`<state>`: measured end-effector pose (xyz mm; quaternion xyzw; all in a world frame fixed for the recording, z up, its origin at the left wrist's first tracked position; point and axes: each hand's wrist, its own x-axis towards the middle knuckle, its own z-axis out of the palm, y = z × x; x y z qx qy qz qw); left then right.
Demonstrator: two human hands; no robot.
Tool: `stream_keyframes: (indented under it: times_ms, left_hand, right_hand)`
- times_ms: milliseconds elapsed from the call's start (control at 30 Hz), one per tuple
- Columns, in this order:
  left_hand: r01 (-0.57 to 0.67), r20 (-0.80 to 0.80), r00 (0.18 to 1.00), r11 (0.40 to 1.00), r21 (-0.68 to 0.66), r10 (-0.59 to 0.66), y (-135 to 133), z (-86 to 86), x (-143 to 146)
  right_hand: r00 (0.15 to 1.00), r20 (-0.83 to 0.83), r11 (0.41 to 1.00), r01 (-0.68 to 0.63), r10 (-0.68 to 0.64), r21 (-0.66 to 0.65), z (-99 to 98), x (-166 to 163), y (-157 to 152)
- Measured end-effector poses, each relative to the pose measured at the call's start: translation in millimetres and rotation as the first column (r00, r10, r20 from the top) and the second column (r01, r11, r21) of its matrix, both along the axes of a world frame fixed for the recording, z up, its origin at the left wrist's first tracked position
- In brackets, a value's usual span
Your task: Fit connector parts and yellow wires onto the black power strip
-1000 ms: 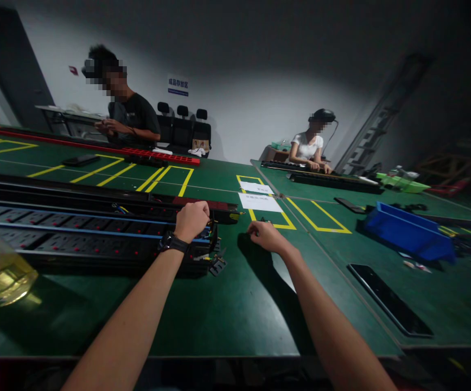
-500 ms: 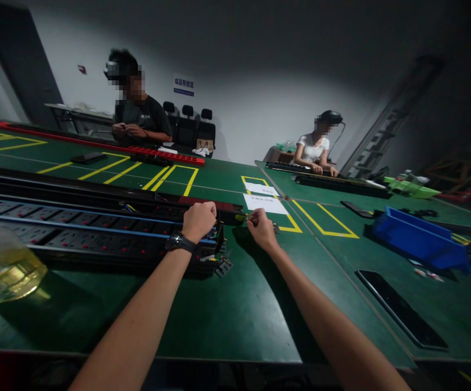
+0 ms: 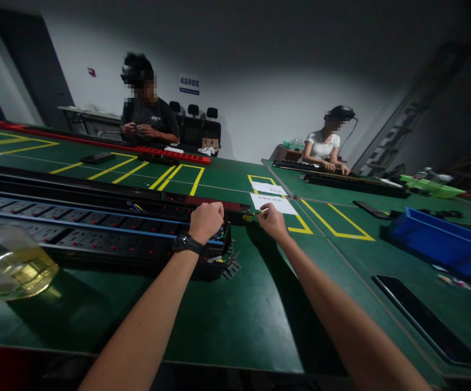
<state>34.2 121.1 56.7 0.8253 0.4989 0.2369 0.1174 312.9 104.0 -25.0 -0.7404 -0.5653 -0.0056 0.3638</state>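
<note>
My left hand (image 3: 206,220), a black watch on its wrist, is closed in a fist over the right end of a long black power strip (image 3: 97,233) with red switches and coloured wires showing at the open end. My right hand (image 3: 272,221) is pinched shut on a small thin tool or wire with a yellow-green tip (image 3: 252,215), held just off the end of a second black strip (image 3: 158,202) behind the first.
A plastic bottle of yellow liquid (image 3: 11,260) lies at the near left. A blue bin (image 3: 439,239), black flat bars (image 3: 426,320) and two white papers (image 3: 274,203) sit on the green table (image 3: 227,315). Two other people work at strips farther back.
My right hand moved from the bare table up and left to the strip's end and now pinches a small item. The left fist stayed on the strip; the view shifted slightly.
</note>
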Motion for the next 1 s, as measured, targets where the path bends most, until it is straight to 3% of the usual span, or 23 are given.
stream_keyframes:
  times_ms: [133,300,400,533,667,800,1000]
  left_hand:
    - [0.007,0.004,1.0,1.0,-0.006,-0.007,0.0,0.0,-0.2]
    - [0.007,0.004,1.0,1.0,-0.011,-0.007,0.5,-0.1,0.1]
    - [0.007,0.006,1.0,0.999,-0.031,-0.007,-0.6,2.0,-0.1]
    - [0.001,0.008,1.0,0.998,-0.069,-0.001,-2.7,6.3,-0.5]
    - [-0.009,0.004,1.0,0.996,-0.086,0.009,-2.5,7.5,-0.7]
    - [-0.016,0.008,1.0,0.997,-0.072,0.017,-1.1,6.0,-1.0]
    - [-0.006,0.0,1.0,0.998,-0.068,0.006,-0.6,6.4,-1.5]
  right_hand:
    - [0.995,0.098,0.999,-0.01,0.015,-0.052,4.1,4.8,6.0]
    - [0.992,0.076,0.995,-0.097,0.099,-0.033,5.0,22.0,-12.3]
    - [0.993,0.112,0.997,0.031,-0.039,0.076,-0.6,42.1,-33.8]
    - [0.981,0.111,0.986,0.151,-0.158,0.069,-9.0,58.8,-53.8]
    - [0.958,0.216,0.98,0.198,-0.187,-0.031,-11.6,50.6,-57.6]
    - [0.928,0.349,0.975,0.183,-0.13,-0.125,-10.2,36.3,-57.5]
    - [0.937,0.344,0.993,0.086,-0.055,-0.077,-5.0,30.1,-57.7]
